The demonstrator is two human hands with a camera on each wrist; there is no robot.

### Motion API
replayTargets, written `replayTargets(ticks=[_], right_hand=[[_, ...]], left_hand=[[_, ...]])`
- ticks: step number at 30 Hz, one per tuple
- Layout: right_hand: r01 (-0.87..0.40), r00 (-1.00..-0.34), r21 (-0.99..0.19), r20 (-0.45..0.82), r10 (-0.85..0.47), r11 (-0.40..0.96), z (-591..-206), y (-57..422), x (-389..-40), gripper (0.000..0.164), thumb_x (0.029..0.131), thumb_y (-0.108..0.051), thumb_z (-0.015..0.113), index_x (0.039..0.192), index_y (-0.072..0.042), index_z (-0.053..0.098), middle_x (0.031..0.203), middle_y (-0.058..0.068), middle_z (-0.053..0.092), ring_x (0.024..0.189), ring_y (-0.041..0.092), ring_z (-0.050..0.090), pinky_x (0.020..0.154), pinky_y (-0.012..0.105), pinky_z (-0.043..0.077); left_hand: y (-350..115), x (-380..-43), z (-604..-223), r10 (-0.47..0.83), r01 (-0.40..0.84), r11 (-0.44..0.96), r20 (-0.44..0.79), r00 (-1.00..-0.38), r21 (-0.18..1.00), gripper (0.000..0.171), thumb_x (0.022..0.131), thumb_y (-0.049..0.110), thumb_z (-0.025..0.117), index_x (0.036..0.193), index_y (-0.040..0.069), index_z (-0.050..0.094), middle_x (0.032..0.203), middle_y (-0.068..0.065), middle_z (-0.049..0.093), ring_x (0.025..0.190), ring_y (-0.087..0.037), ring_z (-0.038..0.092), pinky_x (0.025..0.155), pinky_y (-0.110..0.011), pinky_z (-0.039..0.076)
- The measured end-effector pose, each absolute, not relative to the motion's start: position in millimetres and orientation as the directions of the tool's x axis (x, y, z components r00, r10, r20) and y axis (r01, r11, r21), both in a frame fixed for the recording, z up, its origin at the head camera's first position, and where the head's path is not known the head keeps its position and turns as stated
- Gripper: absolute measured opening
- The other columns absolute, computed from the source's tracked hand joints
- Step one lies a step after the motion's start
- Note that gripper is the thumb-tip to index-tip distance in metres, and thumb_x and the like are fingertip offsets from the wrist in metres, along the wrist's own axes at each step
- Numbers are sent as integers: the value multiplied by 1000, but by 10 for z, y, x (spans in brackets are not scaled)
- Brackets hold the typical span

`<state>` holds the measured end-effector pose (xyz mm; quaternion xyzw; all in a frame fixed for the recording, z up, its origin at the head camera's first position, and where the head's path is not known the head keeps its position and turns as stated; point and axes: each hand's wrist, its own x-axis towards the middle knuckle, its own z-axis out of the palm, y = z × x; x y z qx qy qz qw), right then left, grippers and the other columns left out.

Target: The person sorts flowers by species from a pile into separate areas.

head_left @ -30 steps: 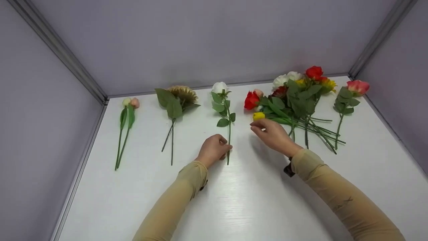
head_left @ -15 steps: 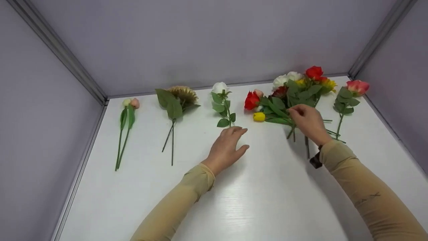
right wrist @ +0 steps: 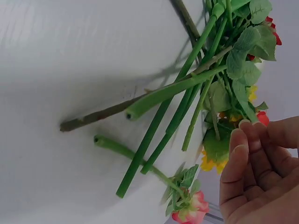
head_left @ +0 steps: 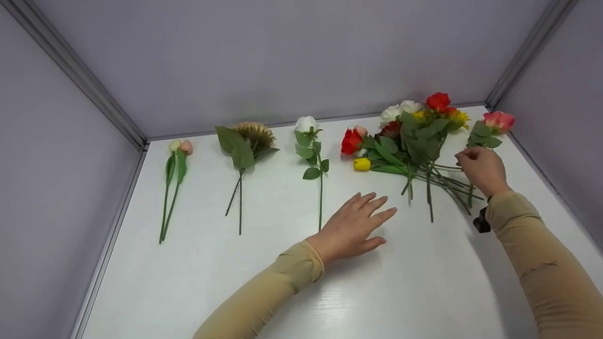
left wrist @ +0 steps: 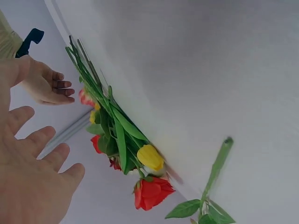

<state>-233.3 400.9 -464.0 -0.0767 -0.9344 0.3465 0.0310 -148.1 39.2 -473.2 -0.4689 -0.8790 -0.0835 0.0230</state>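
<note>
My left hand [head_left: 352, 229] hovers over the white table with its fingers spread and nothing in them. Just left of it lies a white rose [head_left: 306, 125], its lower stem end covered by my wrist. My right hand [head_left: 484, 170] is above the stem of a pink rose [head_left: 499, 122], between that flower and the flower pile. In the right wrist view its fingers [right wrist: 254, 161] are loosely bent, holding nothing, and apart from the stems. The pile beside it has a yellow tulip [head_left: 362, 164], a red rose [head_left: 351, 141], white blooms [head_left: 391, 115] and crossed green stems.
Two tulips [head_left: 180, 147], pale yellow and pink, lie at the far left. A brownish bloom with large leaves [head_left: 254, 134] lies between them and the white rose. Grey-lilac panels [head_left: 301, 56] enclose the back and sides of the table [head_left: 282, 197].
My left hand has let go of the white rose's stem, spread its fingers and moved right. My right hand has passed rightward over the pile to the pink rose. The flowers look unmoved.
</note>
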Motion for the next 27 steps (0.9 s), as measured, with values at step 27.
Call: replayTargets(ticks=[27], right_hand=[[73, -995, -511, -92, 30, 857, -4819, 3788, -2527, 29, 96, -14, 57, 99, 10, 73, 81, 17, 68, 70, 29, 57, 62, 40, 46]], left_hand=[[712, -1203, -4919, 907, 907, 421, 23, -421, 16, 66, 102, 53, 56, 160, 28, 36, 166, -2, 31, 152, -22, 26, 124, -41, 20]])
